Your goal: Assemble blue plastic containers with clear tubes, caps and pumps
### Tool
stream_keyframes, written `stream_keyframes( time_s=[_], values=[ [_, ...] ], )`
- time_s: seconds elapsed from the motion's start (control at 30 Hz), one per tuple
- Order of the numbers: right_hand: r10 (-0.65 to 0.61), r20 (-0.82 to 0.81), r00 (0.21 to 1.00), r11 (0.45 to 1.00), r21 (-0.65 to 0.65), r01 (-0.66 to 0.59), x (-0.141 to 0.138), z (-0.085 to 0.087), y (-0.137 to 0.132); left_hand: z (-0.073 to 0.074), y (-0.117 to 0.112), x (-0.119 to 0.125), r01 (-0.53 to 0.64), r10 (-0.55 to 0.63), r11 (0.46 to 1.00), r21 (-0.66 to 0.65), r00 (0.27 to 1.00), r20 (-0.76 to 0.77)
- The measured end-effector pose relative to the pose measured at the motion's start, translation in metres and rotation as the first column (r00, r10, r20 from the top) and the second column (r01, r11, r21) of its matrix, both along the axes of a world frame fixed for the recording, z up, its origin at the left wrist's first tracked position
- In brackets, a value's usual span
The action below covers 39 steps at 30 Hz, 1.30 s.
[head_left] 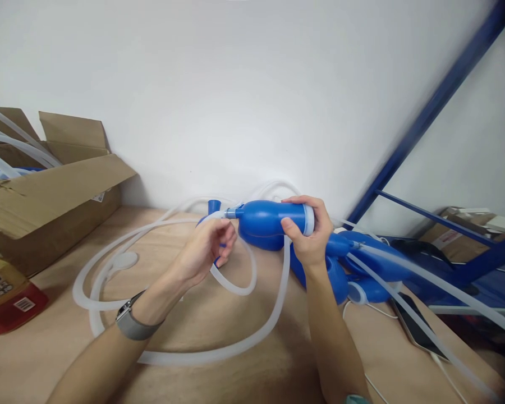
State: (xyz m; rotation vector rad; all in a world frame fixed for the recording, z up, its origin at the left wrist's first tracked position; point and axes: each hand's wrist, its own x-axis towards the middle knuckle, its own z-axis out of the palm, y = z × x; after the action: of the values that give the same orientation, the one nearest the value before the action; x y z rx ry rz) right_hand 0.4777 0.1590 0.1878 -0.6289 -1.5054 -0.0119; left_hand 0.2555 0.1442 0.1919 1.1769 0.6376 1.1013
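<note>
My right hand [309,233] grips a blue plastic bottle [265,221] by its pale-capped end, with the thumb across its near side. The bottle lies sideways, its narrow neck pointing left. A translucent nozzle [232,212] at the neck meets a whitish flexible tube [214,215]. Just below this joint is my left hand [208,249], palm partly turned up, fingers loosely bent with a gap between them. Nothing is visibly held in it, and the tube passes close behind. Part of a blue funnel-like piece [214,206] shows beyond the left hand.
Long tubing [219,354] loops over the wooden table [219,381]. More blue bottles [368,258] and a phone [421,328] lie at right. An open cardboard box [67,179] with tubes, a white disc [125,260] and a red-and-yellow container [8,297] are at left. A blue metal frame [429,112] stands right.
</note>
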Motion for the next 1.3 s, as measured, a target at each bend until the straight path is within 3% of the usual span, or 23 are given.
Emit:
stream_keyframes(
  time_s=[0.13, 0.2, 0.23, 0.3, 0.33, 0.37, 0.4, 0.43, 0.53, 0.67, 0.73, 0.8, 0.87, 0.9, 1.0, 1.07, 1.13, 1.3],
  values=[
    [-0.083, -0.106, 0.991, 0.99, -0.127, 0.069, 0.007, 0.002, 0.003, 0.0, 0.001, -0.012, 0.053, 0.017, 0.975, 0.214, 0.949, -0.315],
    [-0.076, -0.109, 0.991, 0.979, -0.196, 0.054, 0.013, 0.003, 0.003, 0.002, -0.001, -0.023, 0.003, 0.213, 0.898, 0.44, 0.872, -0.441],
    [-0.053, -0.097, 0.994, 0.973, -0.228, 0.029, 0.015, 0.004, 0.002, 0.002, -0.002, -0.028, -0.055, 0.371, 0.813, 0.58, 0.817, -0.442],
    [0.014, -0.062, 0.998, 0.957, -0.288, -0.031, 0.015, 0.006, -0.001, 0.004, -0.006, -0.035, -0.127, 0.646, 0.568, 0.813, 0.681, -0.344],
    [0.042, -0.045, 0.998, 0.948, -0.314, -0.054, 0.012, 0.006, -0.003, 0.004, -0.007, -0.037, -0.114, 0.716, 0.469, 0.876, 0.63, -0.301],
    [0.063, -0.025, 0.998, 0.939, -0.337, -0.068, 0.009, 0.007, -0.006, 0.004, -0.008, -0.037, -0.073, 0.741, 0.419, 0.905, 0.603, -0.295],
    [0.076, -0.004, 0.997, 0.931, -0.358, -0.073, 0.004, 0.008, -0.009, 0.004, -0.008, -0.037, -0.017, 0.731, 0.419, 0.908, 0.6, -0.325],
    [0.082, 0.012, 0.997, 0.925, -0.373, -0.071, 0.0, 0.008, -0.012, 0.003, -0.008, -0.035, 0.039, 0.695, 0.453, 0.891, 0.61, -0.38],
    [0.103, -0.02, 0.994, 0.912, -0.397, -0.102, -0.007, 0.007, -0.015, -0.001, -0.001, -0.032, 0.083, 0.565, 0.601, 0.795, 0.66, -0.495],
    [0.232, -0.196, 0.953, 0.861, -0.414, -0.295, -0.002, -0.002, -0.001, -0.001, 0.019, -0.039, -0.094, 0.418, 0.811, 0.578, 0.785, -0.458],
    [0.287, -0.232, 0.93, 0.829, -0.427, -0.362, -0.003, -0.011, 0.014, -0.001, 0.033, -0.049, -0.24, 0.407, 0.862, 0.447, 0.852, -0.329],
    [0.306, -0.166, 0.938, 0.778, -0.524, -0.347, -0.012, -0.023, 0.031, -0.001, 0.051, -0.063, -0.393, 0.469, 0.846, 0.359, 0.869, -0.154],
    [0.331, 0.012, 0.944, 0.699, -0.675, -0.237, -0.029, -0.041, 0.045, -0.006, 0.069, -0.078, -0.517, 0.552, 0.799, 0.306, 0.833, -0.035],
    [0.357, 0.121, 0.926, 0.663, -0.731, -0.161, -0.04, -0.051, 0.05, -0.01, 0.078, -0.085, -0.564, 0.592, 0.774, 0.288, 0.806, -0.011],
    [0.403, 0.412, 0.817, 0.624, -0.777, 0.085, -0.071, -0.084, 0.057, -0.027, 0.101, -0.097, -0.618, 0.649, 0.74, 0.267, 0.759, -0.041],
    [0.405, 0.567, 0.717, 0.639, -0.737, 0.221, -0.086, -0.104, 0.056, -0.04, 0.111, -0.097, -0.593, 0.634, 0.758, 0.271, 0.767, -0.095],
    [0.365, 0.673, 0.643, 0.693, -0.658, 0.296, -0.094, -0.117, 0.054, -0.052, 0.118, -0.091, -0.56, 0.615, 0.776, 0.29, 0.774, -0.15],
    [0.281, 0.785, 0.553, 0.807, -0.504, 0.306, -0.09, -0.119, 0.048, -0.069, 0.121, -0.071, -0.491, 0.597, 0.788, 0.371, 0.757, -0.266]
  ],
)
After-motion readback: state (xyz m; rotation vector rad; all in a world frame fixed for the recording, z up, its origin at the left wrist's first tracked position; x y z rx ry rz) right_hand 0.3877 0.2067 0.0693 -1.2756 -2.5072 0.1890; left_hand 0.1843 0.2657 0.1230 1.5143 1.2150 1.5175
